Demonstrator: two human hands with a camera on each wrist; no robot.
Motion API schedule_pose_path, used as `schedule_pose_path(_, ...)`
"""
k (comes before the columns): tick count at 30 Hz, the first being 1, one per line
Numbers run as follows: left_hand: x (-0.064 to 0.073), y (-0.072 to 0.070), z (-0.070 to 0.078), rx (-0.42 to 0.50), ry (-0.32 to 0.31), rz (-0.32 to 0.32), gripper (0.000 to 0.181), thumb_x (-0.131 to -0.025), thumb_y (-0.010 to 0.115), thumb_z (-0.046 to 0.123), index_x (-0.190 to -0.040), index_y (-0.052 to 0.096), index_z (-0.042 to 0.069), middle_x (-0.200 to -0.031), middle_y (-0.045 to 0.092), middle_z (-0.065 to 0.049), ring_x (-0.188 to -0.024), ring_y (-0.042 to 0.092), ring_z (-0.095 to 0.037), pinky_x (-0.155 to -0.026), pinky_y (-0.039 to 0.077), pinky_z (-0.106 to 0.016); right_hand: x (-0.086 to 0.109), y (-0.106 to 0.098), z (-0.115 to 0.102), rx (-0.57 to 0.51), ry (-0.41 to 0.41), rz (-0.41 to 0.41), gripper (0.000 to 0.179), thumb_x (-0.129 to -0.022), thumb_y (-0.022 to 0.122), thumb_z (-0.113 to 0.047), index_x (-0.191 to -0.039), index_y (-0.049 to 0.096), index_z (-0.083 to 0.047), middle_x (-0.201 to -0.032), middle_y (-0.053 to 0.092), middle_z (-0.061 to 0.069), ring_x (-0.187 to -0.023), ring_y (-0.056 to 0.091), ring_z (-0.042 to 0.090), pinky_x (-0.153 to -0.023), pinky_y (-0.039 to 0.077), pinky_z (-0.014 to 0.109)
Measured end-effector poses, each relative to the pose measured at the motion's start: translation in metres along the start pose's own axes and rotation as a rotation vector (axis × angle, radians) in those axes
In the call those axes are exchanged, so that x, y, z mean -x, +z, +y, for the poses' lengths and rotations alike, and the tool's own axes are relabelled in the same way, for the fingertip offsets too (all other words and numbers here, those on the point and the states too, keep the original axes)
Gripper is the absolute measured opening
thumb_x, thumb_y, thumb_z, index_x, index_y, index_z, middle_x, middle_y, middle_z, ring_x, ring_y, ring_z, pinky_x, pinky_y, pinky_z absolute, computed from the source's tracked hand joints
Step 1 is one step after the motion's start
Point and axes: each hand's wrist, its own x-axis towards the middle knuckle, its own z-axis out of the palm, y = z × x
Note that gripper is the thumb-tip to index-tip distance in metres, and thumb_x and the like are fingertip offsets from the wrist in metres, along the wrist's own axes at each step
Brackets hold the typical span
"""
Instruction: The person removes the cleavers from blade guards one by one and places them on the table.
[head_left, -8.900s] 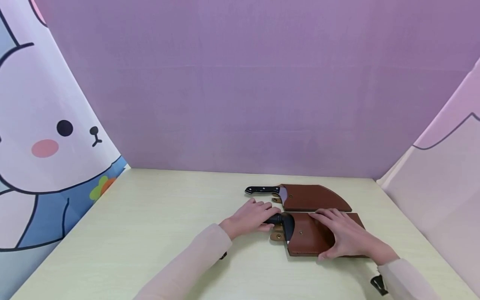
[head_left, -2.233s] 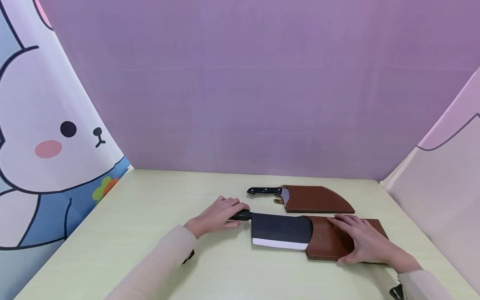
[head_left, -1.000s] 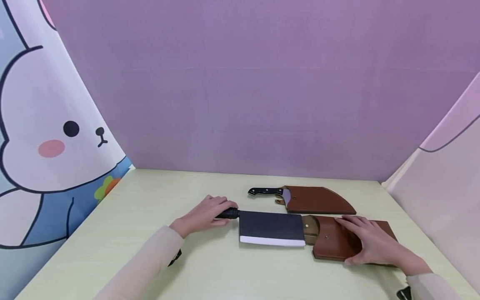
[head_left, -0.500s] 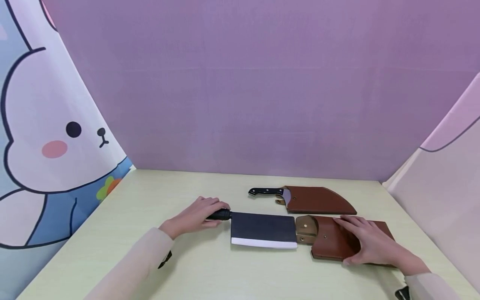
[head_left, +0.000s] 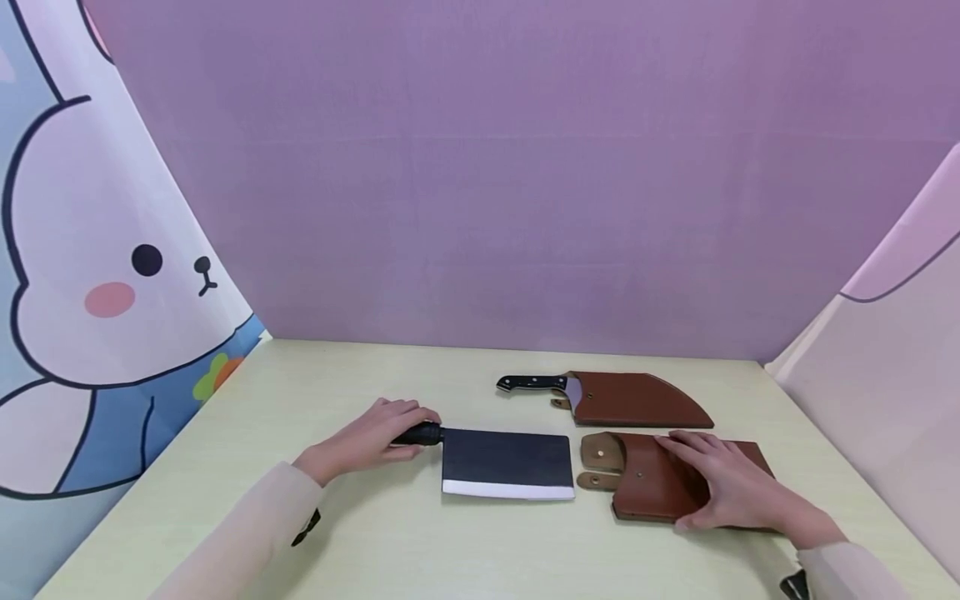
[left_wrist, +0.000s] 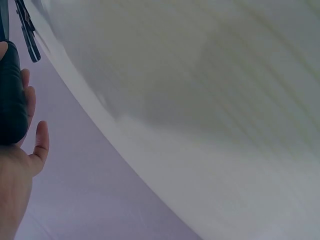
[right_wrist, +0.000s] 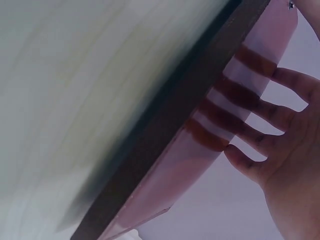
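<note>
Farther left than half a second ago, the cleaver (head_left: 507,463) is just beside the brown sheath (head_left: 647,492), its blade fully bared. Curled fingers of the left hand (head_left: 371,440) grip its black handle; the right hand (head_left: 731,483) presses the sheath with fingers spread. Behind lies another sheathed knife (head_left: 637,400).

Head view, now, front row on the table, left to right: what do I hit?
Left hand gripping a black handle → dark cleaver blade → two brown sheath tabs → right hand, resting on the brown sheath.
</note>
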Motion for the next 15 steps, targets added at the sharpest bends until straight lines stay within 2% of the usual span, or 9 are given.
schedule_pose_path(15,0.017,-0.007,-0.011,-0.009,0.008,0.023,0.036,-0.086,0.062,0.027,-0.120,0.051,0.025,-0.097,0.053,0.016,-0.084,0.048,-0.002,-0.077,0.036,-0.031,-0.009,0.005,-0.005,-0.013,-0.012,-0.031,0.101,-0.052,0.071,-0.072,-0.132,0.048,-0.014,-0.127,0.051,0.013,-0.112,0.049,0.034,-0.082,0.037,0.055)
